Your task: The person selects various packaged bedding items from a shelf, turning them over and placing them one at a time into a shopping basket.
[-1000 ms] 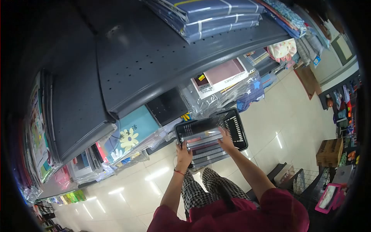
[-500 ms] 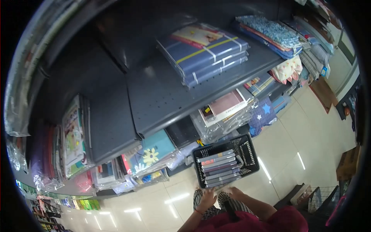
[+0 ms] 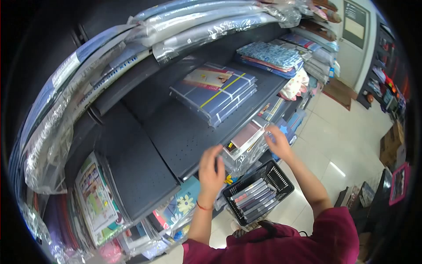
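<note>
Hands lifted over the basket, both appear empty: the left hand [image 3: 211,174] is loosely curved, its thumb apart from the fingers, near the front edge of the dark shelf [image 3: 176,143], and the right hand [image 3: 278,141] is spread beside the right end of a pink-and-white pack [image 3: 248,135] on the level below; whether either touches anything I cannot tell. Back from that front edge, near its middle, lies a blue stack [image 3: 215,94] of wrapped goods, with folded cloths [image 3: 270,59] toward the shelf's right end. The basket [image 3: 281,179] sits below the hands, slim wrapped packets [image 3: 255,200] leaning in a row along its left side. Clear film is probably the chief hazard: slick wrapping could let an upper piece of the blue stack slide off toward the front edge if it were pulled from one corner only. The right wrist, low beside the pack, could snag its loose plastic and drag it outward. A knock against the basket's rim might also topple the leaning packets.
</note>
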A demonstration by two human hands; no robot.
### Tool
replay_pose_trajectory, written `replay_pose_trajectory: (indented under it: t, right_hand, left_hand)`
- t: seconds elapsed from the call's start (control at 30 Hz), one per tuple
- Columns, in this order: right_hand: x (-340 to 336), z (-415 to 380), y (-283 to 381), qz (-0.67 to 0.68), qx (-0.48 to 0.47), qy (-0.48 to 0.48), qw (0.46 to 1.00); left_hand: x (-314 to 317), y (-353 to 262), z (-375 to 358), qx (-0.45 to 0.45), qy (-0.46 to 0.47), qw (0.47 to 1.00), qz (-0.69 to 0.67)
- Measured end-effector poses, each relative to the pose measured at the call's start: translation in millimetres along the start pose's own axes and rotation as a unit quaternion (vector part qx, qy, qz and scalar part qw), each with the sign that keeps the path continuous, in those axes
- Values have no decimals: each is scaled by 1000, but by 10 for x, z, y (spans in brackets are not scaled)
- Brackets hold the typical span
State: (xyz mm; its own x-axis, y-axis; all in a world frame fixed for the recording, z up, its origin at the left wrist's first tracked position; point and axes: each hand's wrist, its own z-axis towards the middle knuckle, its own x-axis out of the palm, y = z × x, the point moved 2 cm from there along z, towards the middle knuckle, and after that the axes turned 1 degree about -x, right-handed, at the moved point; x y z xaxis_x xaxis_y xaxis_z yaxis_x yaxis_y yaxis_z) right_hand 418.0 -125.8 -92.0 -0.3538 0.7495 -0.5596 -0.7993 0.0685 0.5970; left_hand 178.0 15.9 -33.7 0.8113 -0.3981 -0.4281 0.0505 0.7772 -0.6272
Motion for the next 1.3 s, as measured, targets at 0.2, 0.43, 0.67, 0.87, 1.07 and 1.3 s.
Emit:
replay_pose_trajectory:
  t: [0.2, 0.43, 0.67, 0.87, 1.07, 1.3]
  right_hand:
    - [441, 1306, 752, -121, -138, -36, 982]
    - [798, 1352, 611, -149, -102, -116, 977]
    - [225, 784, 832, -229, -182, -87, 952]
    - [-853, 343, 349, -205, -254, -80, 942]
    - [-1759, -562, 206, -222, -240, -126, 936]
    - [-1776, -2289, -426, -144, 79, -93, 982]
  left_hand:
    - [205, 409, 956, 34, -24, 989, 141]
    - [314, 561, 951, 41, -33, 983, 178]
    - [12, 161, 527, 112, -29, 971, 209]
    - [128, -636, -72, 152, -10, 966, 210]
    - [511, -1532, -224, 215, -30, 958, 185]
    - [1570, -1619, -490, 124, 177, 976, 36]
